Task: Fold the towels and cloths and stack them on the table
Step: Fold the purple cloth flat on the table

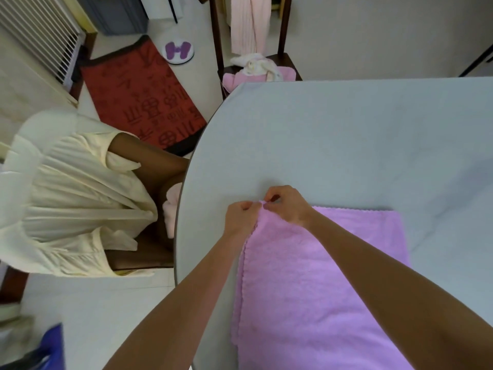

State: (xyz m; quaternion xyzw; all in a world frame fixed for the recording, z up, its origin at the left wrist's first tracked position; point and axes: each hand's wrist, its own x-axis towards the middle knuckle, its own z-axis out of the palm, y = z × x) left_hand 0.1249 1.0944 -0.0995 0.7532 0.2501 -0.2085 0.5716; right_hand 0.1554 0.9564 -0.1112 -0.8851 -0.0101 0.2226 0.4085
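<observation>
Single head-worn wide-angle view, looking steeply down and forward from close above the table (346, 134), forearms entering from the lower frame, floor at left.

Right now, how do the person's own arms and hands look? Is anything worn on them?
Both forearms are bare as far as the picture shows: no sleeve, cuff or glove. The left hand and the right hand show no ring, and no watch or bracelet sits on either wrist. The nails are too small and blurred to tell if they are painted.
</observation>
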